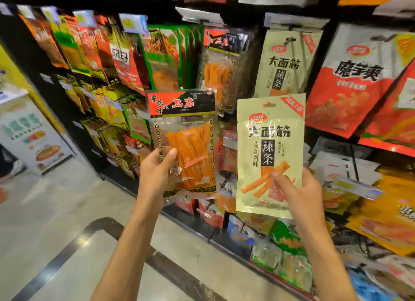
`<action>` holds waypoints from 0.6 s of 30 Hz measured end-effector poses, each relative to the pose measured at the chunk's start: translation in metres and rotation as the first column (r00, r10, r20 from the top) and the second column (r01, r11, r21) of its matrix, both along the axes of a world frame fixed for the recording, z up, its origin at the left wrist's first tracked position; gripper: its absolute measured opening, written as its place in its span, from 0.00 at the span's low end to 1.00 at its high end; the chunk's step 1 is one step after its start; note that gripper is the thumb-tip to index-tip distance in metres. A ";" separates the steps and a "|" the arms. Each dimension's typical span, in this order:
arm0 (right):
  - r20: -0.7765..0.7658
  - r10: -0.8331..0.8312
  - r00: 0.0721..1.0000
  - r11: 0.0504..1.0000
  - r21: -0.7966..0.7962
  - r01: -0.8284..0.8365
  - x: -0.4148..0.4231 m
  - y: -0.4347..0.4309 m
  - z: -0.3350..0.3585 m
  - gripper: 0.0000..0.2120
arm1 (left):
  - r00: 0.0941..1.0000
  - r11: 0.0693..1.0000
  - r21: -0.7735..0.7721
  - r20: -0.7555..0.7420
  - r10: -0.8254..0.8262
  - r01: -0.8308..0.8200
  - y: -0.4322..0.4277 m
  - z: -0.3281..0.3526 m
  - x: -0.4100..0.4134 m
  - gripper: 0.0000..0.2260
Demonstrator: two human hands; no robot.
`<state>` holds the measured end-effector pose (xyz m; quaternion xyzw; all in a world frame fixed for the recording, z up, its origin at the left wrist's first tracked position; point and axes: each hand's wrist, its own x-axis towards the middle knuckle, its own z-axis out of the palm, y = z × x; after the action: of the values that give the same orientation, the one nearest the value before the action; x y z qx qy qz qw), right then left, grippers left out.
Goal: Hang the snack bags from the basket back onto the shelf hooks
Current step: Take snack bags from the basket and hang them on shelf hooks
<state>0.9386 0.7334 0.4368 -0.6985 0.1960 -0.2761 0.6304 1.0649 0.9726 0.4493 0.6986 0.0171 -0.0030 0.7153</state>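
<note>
The red-and-black snack bag (183,139) was glossy plastic film with a clear window that caught glare. The pale green snack bag (269,154) looked like smoother, satin-matt film. The floor (56,211) was polished, reflective tile. The shelf (29,60) looked matt black.

Both bare arms rise from the lower edge: the left forearm (125,244) from about 7 o'clock, the right forearm (323,255) from about 5 o'clock, each slanting inward toward 12. The left hand (157,172) grips a clear bag (190,143) at its lower left, thumb across the front. The right hand (303,193), at 3 o'clock of the left and slightly lower, pinches a pale green bag (269,148) at its lower right, thumb in front.
</note>
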 end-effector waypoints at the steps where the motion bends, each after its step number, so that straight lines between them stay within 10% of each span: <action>1: 0.000 -0.013 1.000 1.000 -0.018 0.013 0.010 -0.003 0.002 0.07 | 1.000 1.000 -0.013 0.016 -0.009 0.009 -0.004 0.002 0.013 0.08; 18: 0.094 -0.296 0.950 0.953 -0.032 0.300 0.083 0.013 0.037 0.08 | 0.932 0.940 -0.005 0.133 -0.338 0.342 -0.043 0.048 0.173 0.08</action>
<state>1.0215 0.7462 0.4740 -0.6625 0.2650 -0.4031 0.5731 1.2378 0.9293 0.4974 0.6796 -0.1507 -0.0813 0.7133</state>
